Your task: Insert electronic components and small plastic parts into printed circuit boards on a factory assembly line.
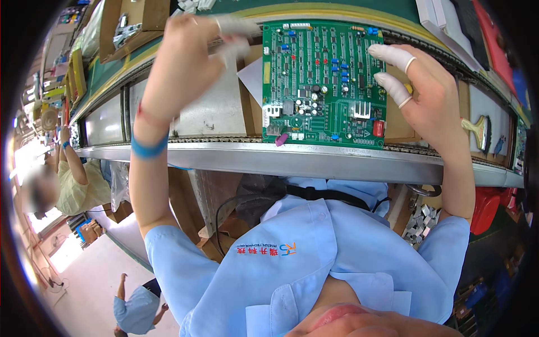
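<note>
A green circuit board (314, 121) is lying face up across the conveyor (314, 156), its lower edge meeting the near rail and its left and right sides spanning the gap between the two rails. Rows of small parts are covering it: a white heatsink (361, 110) is standing toward the lower right, a red block (378, 129) is sitting at the lower right corner, and a purple piece (281, 139) is poking over the lower left edge.

The right hand (429, 87) is reaching in from the right, its thumb and a finger, both wearing white cots, spreading apart over the board's right edge; whether they are gripping it, I cannot tell. The left hand (188, 64) is hanging beyond the upper left corner, apart from the board and blurring, its white-cotted fingertips pointing right; I cannot tell whether it is holding anything. A blue band (149, 147) is circling the left wrist.

A white sheet (252, 80) is showing just left of the board. Farther right, a brush (476, 133) is lying with its dark bristles facing right. At the upper left, a cardboard box (155, 16) is holding metal parts. Below the conveyor, silver pieces (420, 226) are lying in a heap, and a red bin (484, 212) is standing farther right.
</note>
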`<state>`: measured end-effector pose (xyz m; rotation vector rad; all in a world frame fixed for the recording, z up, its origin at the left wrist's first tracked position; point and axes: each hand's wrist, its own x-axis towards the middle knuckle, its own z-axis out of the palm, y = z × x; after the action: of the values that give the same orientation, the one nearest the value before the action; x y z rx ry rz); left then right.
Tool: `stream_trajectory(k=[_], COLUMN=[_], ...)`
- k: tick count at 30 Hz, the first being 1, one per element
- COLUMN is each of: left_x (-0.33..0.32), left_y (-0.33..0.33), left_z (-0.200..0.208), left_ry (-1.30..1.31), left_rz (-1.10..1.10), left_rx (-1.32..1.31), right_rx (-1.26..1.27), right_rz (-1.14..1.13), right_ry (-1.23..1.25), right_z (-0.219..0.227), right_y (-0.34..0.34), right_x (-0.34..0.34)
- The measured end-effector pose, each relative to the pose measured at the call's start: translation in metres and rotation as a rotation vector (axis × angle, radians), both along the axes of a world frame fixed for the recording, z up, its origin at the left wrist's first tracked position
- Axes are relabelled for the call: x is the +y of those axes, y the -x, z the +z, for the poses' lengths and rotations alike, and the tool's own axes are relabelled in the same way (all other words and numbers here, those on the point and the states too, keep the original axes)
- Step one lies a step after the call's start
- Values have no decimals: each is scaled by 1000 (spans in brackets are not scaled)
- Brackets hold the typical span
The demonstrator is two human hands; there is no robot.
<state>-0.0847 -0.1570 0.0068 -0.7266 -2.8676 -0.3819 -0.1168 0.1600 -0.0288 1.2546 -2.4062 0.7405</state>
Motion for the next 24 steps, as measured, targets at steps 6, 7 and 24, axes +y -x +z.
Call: stream_trajectory(k=[6,7,24], left_x=[-42,-45,-24], left_y=[90,99,82], left_z=[-62,-78,-84], left_ry=[316,248,155], left_rz=[438,386,256], left_rx=[313,377,456], right_rx=[-68,-122,118], right_rz=[46,17,-348], right_ry=[13,-16,63], right_z=[-3,-3,63], right_y=[6,8,264], right_x=[-9,-6,-153])
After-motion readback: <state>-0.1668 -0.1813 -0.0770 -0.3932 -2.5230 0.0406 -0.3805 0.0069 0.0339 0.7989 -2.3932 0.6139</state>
